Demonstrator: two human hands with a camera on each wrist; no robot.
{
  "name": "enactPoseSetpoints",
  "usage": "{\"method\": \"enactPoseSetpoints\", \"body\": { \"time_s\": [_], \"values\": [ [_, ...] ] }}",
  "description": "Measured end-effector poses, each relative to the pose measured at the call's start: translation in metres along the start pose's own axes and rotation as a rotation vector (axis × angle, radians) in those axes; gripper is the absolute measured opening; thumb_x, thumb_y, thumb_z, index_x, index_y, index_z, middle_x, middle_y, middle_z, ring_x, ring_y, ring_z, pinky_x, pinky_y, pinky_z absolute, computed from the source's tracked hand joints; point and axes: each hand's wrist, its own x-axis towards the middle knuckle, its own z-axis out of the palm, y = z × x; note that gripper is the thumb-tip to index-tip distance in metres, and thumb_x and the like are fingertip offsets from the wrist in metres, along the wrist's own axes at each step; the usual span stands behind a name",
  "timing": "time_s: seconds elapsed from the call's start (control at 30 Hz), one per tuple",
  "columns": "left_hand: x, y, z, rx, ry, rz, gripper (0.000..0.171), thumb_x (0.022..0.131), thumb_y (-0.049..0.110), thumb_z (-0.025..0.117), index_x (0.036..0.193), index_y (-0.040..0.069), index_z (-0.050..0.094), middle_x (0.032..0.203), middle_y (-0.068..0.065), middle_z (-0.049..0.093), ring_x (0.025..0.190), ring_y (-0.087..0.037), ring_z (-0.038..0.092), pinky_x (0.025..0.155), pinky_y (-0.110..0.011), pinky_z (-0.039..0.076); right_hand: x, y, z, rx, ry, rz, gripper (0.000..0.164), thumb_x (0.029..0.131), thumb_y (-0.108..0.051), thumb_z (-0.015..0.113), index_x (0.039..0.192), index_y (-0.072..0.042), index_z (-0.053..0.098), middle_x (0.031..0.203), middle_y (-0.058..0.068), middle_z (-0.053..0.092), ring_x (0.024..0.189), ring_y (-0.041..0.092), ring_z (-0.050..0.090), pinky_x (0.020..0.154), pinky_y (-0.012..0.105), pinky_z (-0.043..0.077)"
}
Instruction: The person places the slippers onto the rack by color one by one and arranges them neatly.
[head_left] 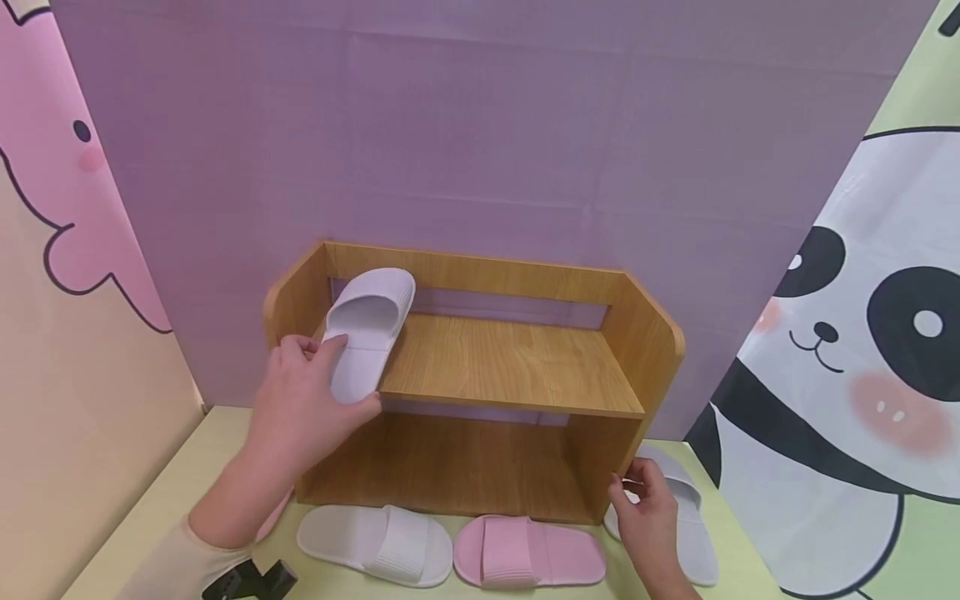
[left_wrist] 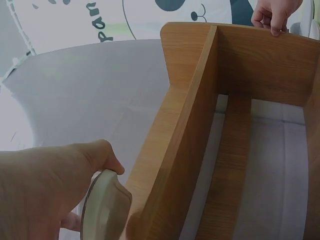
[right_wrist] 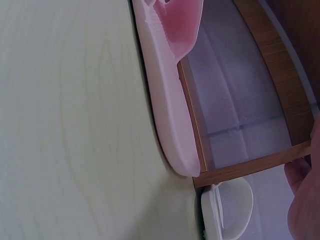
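My left hand (head_left: 307,408) grips a white slipper (head_left: 367,350) by its heel end, thumb on one side and fingers on the other. That slipper tilts toe-up in front of the upper left of a two-tier wooden shelf (head_left: 510,358). In the left wrist view only an edge of the slipper (left_wrist: 107,205) shows beside the top board. Low on the shelf's right side panel, my right hand (head_left: 648,517) holds the front edge between thumb and fingers. Another white slipper (head_left: 697,537) lies beside that hand, partly covered by it.
On the pale tabletop (head_left: 738,575), a white slipper (head_left: 360,533) and a pink slipper (head_left: 555,554) lie lengthwise before the shelf. Part of another pink slipper (head_left: 272,518) shows behind my left forearm. A purple backdrop (head_left: 480,142) stands behind; a panda print (head_left: 847,358) is at right.
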Motion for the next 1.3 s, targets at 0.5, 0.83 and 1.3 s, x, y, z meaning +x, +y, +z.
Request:
{"method": "enactPoseSetpoints", "body": {
  "time_s": [0.5,0.83,1.3],
  "values": [
    [0.0003,0.0036,0.0019,0.043,-0.098,-0.030,0.082,0.086,0.048,0.077,0.151,0.000,0.060,0.127,-0.030,0.048,0.119,-0.048,0.048,0.090,-0.061,0.051,0.0005,-0.0072,-0.0018,0.031,0.005,-0.021,0.025,0.087,0.019,0.073,0.107,0.003,0.070,0.100,0.011,0.074,0.092,0.009,0.068,0.082,0.007,0.053],
    [0.0017,0.0007,0.0024,0.074,-0.116,-0.037,0.083,0.088,0.050,0.075,0.151,-0.002,0.060,0.125,-0.032,0.048,0.118,-0.049,0.047,0.090,-0.061,0.050,-0.0001,-0.0005,0.0002,-0.008,0.011,-0.001,0.027,0.087,0.018,0.073,0.108,0.002,0.070,0.101,0.010,0.075,0.093,0.022,0.071,0.082,0.006,0.052],
    [0.0087,0.0034,0.0047,0.117,-0.128,-0.046,0.078,0.090,0.048,0.075,0.145,-0.005,0.063,0.132,-0.035,0.052,0.124,-0.051,0.049,0.094,-0.065,0.053,0.0001,-0.0003,0.0020,-0.014,0.022,0.011,0.027,0.087,0.020,0.071,0.108,0.004,0.070,0.100,0.016,0.074,0.091,0.006,0.067,0.081,0.006,0.051]
  ]
}}
